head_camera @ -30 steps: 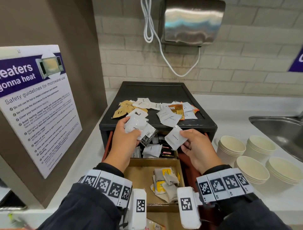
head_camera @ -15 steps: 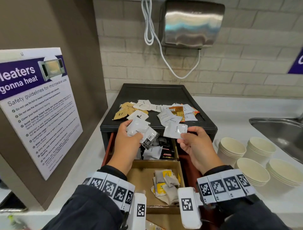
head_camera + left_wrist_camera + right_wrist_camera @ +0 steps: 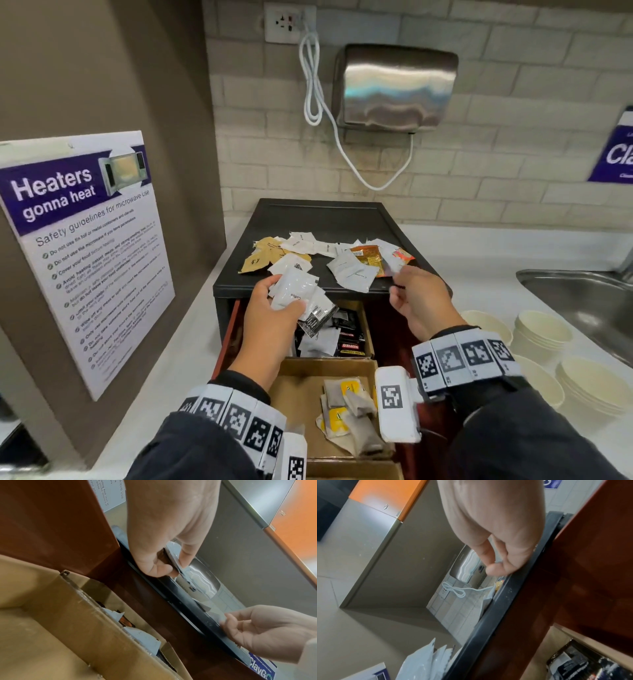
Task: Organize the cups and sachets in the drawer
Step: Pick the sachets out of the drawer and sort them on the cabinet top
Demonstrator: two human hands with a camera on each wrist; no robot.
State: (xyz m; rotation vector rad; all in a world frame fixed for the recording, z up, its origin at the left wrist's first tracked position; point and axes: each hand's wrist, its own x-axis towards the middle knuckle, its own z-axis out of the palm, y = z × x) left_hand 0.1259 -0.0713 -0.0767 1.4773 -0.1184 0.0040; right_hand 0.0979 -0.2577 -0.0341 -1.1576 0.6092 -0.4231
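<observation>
Sachets everywhere, so we've got our hands full here. Our left hand (image 3: 270, 318) is grasping a fanned stack of white sachets (image 3: 294, 295), thumb on top and fingers curled under, with a dark-printed packet (image 3: 317, 313) sticking out of the bottom of the bunch. We're holding that just over the front edge of the black drawer unit (image 3: 325, 219), above the open drawer (image 3: 228, 329).

Our right hand (image 3: 416, 301) sits at the unit's front right corner, fingertips pinched together at the edge of the loose pile. From the head view it looks like it has the corner of a white sachet (image 3: 394, 263), but the wrist views are too blurry there, so we can't tell for sure whether it's really grasping one.

On top of the unit lies a loose pile of sachets (image 3: 349, 274): white ones, some tan ones (image 3: 263, 253) on the left, an orange one (image 3: 368, 257) near the middle.

Inside the drawer, the back cardboard compartment (image 3: 366, 329) has white and black-red packets, and the nearer cardboard box (image 3: 298, 383) has grey and yellow tea bags (image 3: 346, 411).

Paper cups (image 3: 543, 330) sit in stacks on the white surface (image 3: 191, 342) to the right, next to the steel sink (image 3: 589, 301).
</observation>
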